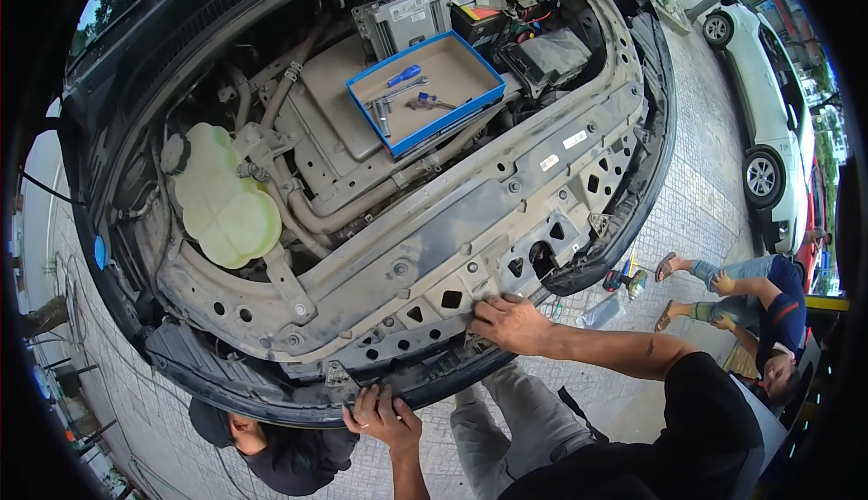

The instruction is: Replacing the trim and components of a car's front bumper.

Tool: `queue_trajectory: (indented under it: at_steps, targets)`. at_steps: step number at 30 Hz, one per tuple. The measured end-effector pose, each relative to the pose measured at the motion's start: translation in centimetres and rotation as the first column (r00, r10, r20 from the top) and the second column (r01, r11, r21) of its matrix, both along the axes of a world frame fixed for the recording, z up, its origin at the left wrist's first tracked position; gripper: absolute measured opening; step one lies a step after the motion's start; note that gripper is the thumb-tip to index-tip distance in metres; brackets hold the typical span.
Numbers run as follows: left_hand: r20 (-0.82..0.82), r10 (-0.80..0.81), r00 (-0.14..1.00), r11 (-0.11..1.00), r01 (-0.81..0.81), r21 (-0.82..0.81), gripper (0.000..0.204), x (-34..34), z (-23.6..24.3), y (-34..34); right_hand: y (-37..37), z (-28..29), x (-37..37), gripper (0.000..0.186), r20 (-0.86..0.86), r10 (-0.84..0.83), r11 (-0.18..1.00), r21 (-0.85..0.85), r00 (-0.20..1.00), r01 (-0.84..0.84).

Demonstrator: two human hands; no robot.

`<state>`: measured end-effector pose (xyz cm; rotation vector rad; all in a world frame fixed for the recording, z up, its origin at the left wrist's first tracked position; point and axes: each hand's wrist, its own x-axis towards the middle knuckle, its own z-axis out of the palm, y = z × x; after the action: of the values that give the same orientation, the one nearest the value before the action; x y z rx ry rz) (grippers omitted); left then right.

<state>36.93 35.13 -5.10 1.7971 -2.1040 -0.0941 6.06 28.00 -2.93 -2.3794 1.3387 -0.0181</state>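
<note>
The open front of a car lies before me, with a dusty metal front panel (416, 269) across the engine bay. Along its near edge runs a dark bumper (271, 411). Over the bumper's top edge curl the fingers of my left hand (387, 419), beside a small metal bracket (340, 377). Farther right, my right hand (514, 324) presses down at the panel's near edge, fingers bent into the gap by the bumper. Its fingertips are partly hidden, and whatever they hold cannot be made out.
A blue-edged tray (479, 100) on the engine bay holds a blue screwdriver (404, 75), a wrench and other small tools. A pale coolant tank (226, 206) stands left. On the paving are a power drill (624, 285) and a seated person (768, 310); another person (289, 450) crouches below the bumper.
</note>
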Motion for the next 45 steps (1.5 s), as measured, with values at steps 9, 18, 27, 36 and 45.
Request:
queue_trajectory:
  at_steps: [9, 18, 27, 36, 45]
  targets:
    - [-0.361, -0.086, 0.929, 0.995, 0.061, -0.08, 0.021, -7.1, 6.3, -13.0, -2.7, 0.5, -1.9, 0.017, 0.08, 0.11, 0.994, -0.031, 0.991, -0.107]
    - [-0.505, -0.224, 0.834, 0.969, 0.247, -0.022, 0.016, -19.0, 7.1, -34.3, -5.5, -2.4, -4.1, 0.013, 0.216, 0.341, 0.935, -0.177, 0.915, -0.307]
    - [-0.21, -0.683, 0.7, 0.668, 0.715, 0.209, 0.026, -27.9, 2.6, -45.2, -5.4, -4.3, -4.1, 0.009, 0.326, 0.314, 0.946, -0.189, 0.892, -0.264]
    - [-0.176, -0.835, 0.521, 0.448, 0.83, 0.334, 0.03, -29.9, 1.2, -47.6, -5.7, -4.5, -4.7, 0.014, 0.384, 0.317, 0.938, -0.262, 0.867, -0.227]
    - [-0.306, -0.756, 0.579, 0.496, 0.811, 0.31, 0.014, -30.3, 0.3, -48.4, -5.2, -4.8, -4.4, 0.013, 0.263, 0.37, 0.921, -0.232, 0.891, -0.314]
